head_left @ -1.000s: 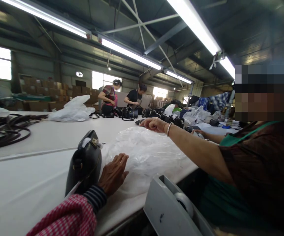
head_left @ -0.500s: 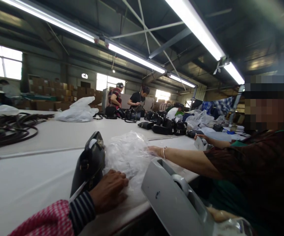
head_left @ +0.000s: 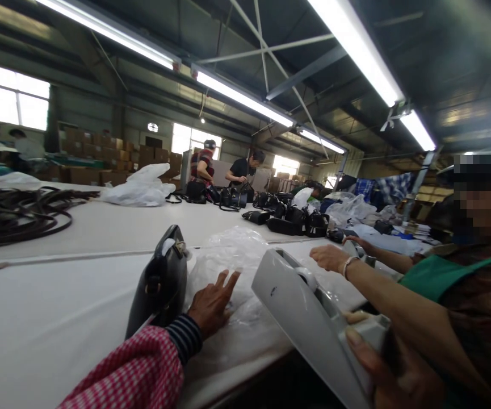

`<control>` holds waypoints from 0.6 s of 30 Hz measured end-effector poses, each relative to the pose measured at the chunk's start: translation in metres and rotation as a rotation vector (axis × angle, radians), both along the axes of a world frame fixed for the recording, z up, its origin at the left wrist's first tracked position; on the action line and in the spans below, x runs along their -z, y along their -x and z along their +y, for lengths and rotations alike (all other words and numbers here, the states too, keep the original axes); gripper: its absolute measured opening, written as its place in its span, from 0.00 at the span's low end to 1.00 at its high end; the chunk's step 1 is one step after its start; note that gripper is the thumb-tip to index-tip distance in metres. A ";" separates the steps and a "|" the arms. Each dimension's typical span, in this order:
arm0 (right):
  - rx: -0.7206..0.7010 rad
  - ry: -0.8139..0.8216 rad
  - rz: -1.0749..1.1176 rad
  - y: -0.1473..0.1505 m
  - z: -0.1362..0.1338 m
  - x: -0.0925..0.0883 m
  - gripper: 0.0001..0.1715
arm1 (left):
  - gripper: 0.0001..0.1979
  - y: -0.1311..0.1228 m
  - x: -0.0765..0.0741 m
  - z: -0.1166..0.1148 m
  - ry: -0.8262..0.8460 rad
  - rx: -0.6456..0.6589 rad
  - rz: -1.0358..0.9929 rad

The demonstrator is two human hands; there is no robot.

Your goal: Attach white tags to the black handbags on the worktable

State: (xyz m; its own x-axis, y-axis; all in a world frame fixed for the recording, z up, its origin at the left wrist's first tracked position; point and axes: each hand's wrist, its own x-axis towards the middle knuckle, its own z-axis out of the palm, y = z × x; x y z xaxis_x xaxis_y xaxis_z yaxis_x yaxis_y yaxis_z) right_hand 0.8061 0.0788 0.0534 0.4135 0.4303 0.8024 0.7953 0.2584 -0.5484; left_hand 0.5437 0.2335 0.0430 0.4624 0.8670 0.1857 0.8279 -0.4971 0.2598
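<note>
My left hand, in a striped cuff and a red checked sleeve, reaches over a crumpled clear plastic bag with its fingers spread. Whether the fingertips press on the plastic I cannot tell. Just left of this hand a black handbag with a zip and metal rings stands on the white table. At the lower right my right hand, blurred and partly cut off by the frame, is closed on a large grey plastic device. The device tilts over the table's near edge, and its exact kind is unclear.
A co-worker's hand with a bracelet is close beyond the grey device. Dark straps lie at the left, a white plastic bag behind. Several black bags line the far side, where two people stand.
My left hand has moved right and forward, spreading its fingers. The co-worker's braceleted hand has left the clear plastic and drawn back rightward. The grey device sits slightly farther right and higher in view.
</note>
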 end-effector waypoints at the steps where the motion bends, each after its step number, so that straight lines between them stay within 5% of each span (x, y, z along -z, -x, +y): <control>1: 0.009 0.010 0.008 0.001 0.009 -0.005 0.21 | 0.49 0.003 0.000 -0.001 0.017 0.004 0.016; 5: 0.055 0.003 0.089 0.006 0.048 -0.017 0.31 | 0.55 0.019 -0.004 -0.003 0.045 -0.038 -0.037; 10: 0.081 0.028 0.127 0.010 0.082 -0.005 0.31 | 0.55 0.026 0.004 0.001 0.067 -0.158 -0.208; 18: 0.000 0.088 0.119 0.031 0.082 0.017 0.28 | 0.54 0.025 0.012 0.008 0.103 -0.198 -0.386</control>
